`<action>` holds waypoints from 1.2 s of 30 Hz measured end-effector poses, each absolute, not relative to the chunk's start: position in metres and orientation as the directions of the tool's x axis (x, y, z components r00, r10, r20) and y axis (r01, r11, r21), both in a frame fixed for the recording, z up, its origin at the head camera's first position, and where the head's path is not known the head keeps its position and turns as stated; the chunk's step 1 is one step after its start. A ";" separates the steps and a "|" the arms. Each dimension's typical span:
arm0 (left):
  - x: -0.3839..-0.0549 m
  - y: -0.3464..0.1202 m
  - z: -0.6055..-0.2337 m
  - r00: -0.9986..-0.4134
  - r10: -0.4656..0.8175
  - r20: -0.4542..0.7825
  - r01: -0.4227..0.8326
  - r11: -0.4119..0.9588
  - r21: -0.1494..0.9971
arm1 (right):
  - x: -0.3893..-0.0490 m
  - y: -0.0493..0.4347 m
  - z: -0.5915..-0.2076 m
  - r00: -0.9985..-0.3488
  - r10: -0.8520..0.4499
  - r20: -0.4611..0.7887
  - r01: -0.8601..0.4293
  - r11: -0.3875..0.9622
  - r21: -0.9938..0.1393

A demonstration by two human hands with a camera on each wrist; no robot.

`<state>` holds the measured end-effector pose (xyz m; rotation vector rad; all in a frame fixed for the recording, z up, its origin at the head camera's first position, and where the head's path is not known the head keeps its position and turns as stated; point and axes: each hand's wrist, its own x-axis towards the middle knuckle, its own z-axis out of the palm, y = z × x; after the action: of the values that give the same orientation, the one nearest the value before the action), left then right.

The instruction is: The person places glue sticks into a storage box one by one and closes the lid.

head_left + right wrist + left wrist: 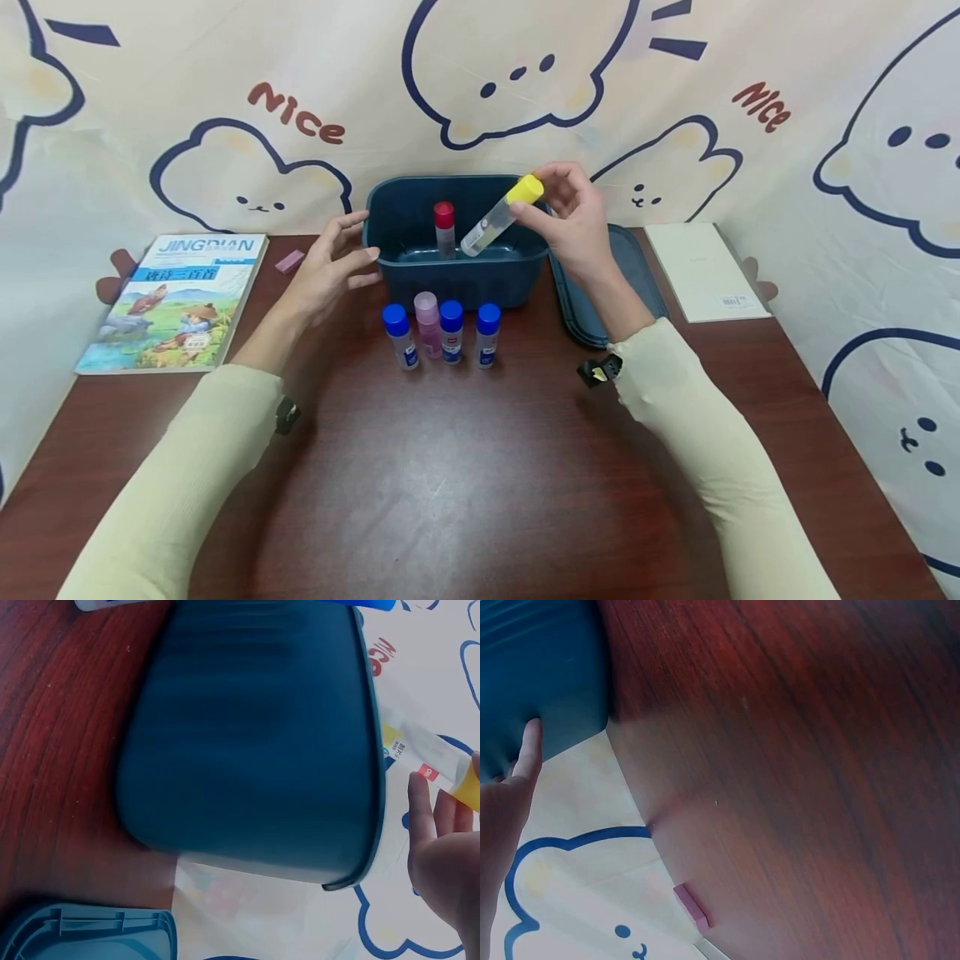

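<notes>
My right hand [573, 221] pinches a clear glue stick by its yellow cap. This yellow-capped glue stick [495, 223] tilts over the dark blue plastic bin [465, 287], its lower end down to the left. My left hand [333, 262] touches the bin's left side with its fingers spread; in the left wrist view a straight finger [531, 746] lies against the wall. A red-capped glue stick [445, 229] stands inside the bin. In front of it stand blue-capped glue sticks [401, 336] and a pink one [428, 325].
A dark blue lid [626, 267] lies right of the bin, beside a pale book [705, 271]. At the left lie a colourful book [176, 304] and a small pink block [289, 262]. A printed cloth [420, 100] hangs behind the table.
</notes>
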<state>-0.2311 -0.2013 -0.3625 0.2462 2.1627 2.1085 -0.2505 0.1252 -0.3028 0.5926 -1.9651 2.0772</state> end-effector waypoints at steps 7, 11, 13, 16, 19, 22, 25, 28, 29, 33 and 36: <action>-0.230 -0.202 -0.361 -0.981 0.192 0.027 0.032 0.022 0.999 | -0.260 0.120 -0.308 -0.886 -0.130 0.445 -0.449 0.000 -0.894; -0.231 -0.202 -0.361 -0.981 0.194 0.027 0.032 0.022 0.999 | -0.265 0.119 -0.309 -0.882 -0.141 0.449 -0.457 0.029 -0.889; -0.230 -0.202 -0.361 -0.981 0.193 0.026 0.030 0.022 0.999 | -0.268 0.117 -0.310 -0.882 -0.146 0.449 -0.459 0.045 -0.887; -0.230 -0.202 -0.361 -0.981 0.191 0.024 0.029 0.025 0.999 | -0.273 0.116 -0.311 -0.886 -0.151 0.437 -0.451 0.067 -0.890; -0.230 -0.201 -0.361 -0.981 0.191 0.024 0.028 0.022 0.999 | -0.276 0.114 -0.312 -0.895 -0.155 0.419 -0.436 0.101 -0.894; -0.230 -0.201 -0.361 -0.981 0.192 0.022 0.027 0.022 0.999 | -0.278 0.113 -0.311 -0.905 -0.165 0.393 -0.415 0.134 -0.900; -0.230 -0.201 -0.361 -0.981 0.191 0.020 0.025 0.024 0.999 | -0.280 0.112 -0.309 -0.910 -0.175 0.375 -0.404 0.173 -0.898; -0.230 -0.201 -0.361 -0.982 0.190 0.021 0.026 0.024 0.999 | -0.283 0.109 -0.307 -0.914 -0.186 0.362 -0.396 0.206 -0.895; -0.231 -0.201 -0.361 -0.982 0.189 0.021 0.026 0.024 0.999 | -0.284 0.109 -0.306 -0.913 -0.191 0.361 -0.398 0.212 -0.892; -0.230 -0.201 -0.361 -0.982 0.187 0.019 0.024 0.022 0.999 | -0.290 0.105 -0.304 -0.920 -0.206 0.335 -0.377 0.221 -0.899; -0.229 -0.201 -0.361 -0.982 0.187 0.017 0.022 0.023 0.999 | -0.294 0.103 -0.304 -0.924 -0.213 0.318 -0.363 0.224 -0.904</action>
<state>-0.2292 -0.2009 -0.3612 0.2223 2.1582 2.1043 -0.2940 0.1025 -0.3040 0.5578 -2.3558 1.7972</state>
